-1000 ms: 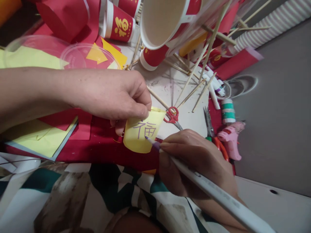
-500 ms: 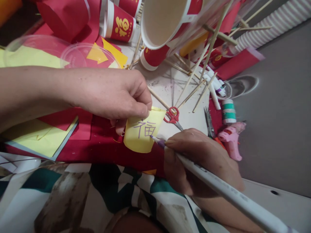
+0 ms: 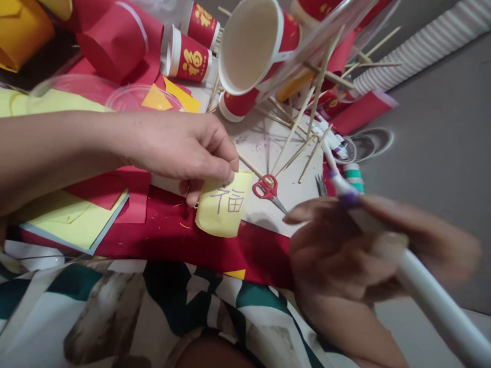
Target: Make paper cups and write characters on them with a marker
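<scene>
Between its thumb and fingers, my left hand (image 3: pixel 192 151) pinches the upper edge of a curved piece of yellow paper (image 3: pixel 218 222). A purple Chinese character is drawn on the paper's front. My right hand (image 3: pixel 356 250) is raised at the right, blurred by motion, gripping a white marker (image 3: pixel 433 301) with a purple tip end. The marker is apart from the paper, its tip pointing up and away. Red-handled scissors (image 3: pixel 265 188) lie just right of the paper on a white board.
Red paper cups (image 3: pixel 192 64) lie at the back, near a large cup (image 3: pixel 249 46) with its mouth facing me. Wooden sticks (image 3: pixel 297 128) jut up behind the scissors. Yellow sheets (image 3: pixel 88 220) and red paper lie at the left. A ribbed white hose (image 3: pixel 418 46) runs along the right.
My right hand has pulled back rightward with the marker, whose tip has left the paper and turned upward. The character looks the same. My left hand keeps its hold on the paper.
</scene>
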The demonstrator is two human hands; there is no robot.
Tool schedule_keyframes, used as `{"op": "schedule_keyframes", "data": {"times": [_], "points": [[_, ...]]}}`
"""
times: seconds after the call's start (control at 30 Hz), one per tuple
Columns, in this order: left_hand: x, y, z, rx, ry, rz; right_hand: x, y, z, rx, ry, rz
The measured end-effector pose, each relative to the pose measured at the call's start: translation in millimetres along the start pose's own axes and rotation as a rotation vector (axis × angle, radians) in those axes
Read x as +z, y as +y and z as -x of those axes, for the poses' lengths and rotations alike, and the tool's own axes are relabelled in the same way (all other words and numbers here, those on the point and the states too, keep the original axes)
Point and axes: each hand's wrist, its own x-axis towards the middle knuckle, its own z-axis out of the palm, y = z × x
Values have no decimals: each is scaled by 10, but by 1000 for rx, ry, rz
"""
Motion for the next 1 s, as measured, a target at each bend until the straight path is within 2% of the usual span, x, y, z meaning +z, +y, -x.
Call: {"op": "schedule_keyframes", "data": {"times": [0.07,0.1,0.17,0.23,0.3,0.4,0.5,0.63,0.67,0.7,0.77,0.83,0.9,1.0], "points": [[-1,27,12,45,-28,12,113,67,-74,-46,205,-83],[2,44,18,58,-66,18,167,91,-113,-53,215,-133],[8,82,32,69,-153,35,238,118,-175,-37,136,-225],[14,119,46,78,-199,53,252,122,-204,-14,-25,-273],[16,154,62,87,-190,60,233,110,-211,-4,-132,-281],[16,211,94,111,-139,40,203,78,-221,-29,-151,-267],[20,279,139,190,-4,18,190,60,-246,-83,-105,-263],[2,315,201,352,426,14,163,109,-293,-208,62,-237],[-9,302,206,377,507,22,151,132,-309,-250,122,-227],[-20,279,204,393,538,26,136,155,-328,-296,179,-216],[-32,214,179,378,496,35,98,194,-369,-397,277,-191],[-9,144,134,343,378,7,50,212,-406,-485,322,-163],[54,92,87,324,265,-31,2,206,-427,-568,299,-130],[176,57,41,329,207,-58,-51,170,-428,-700,195,-52]]}}
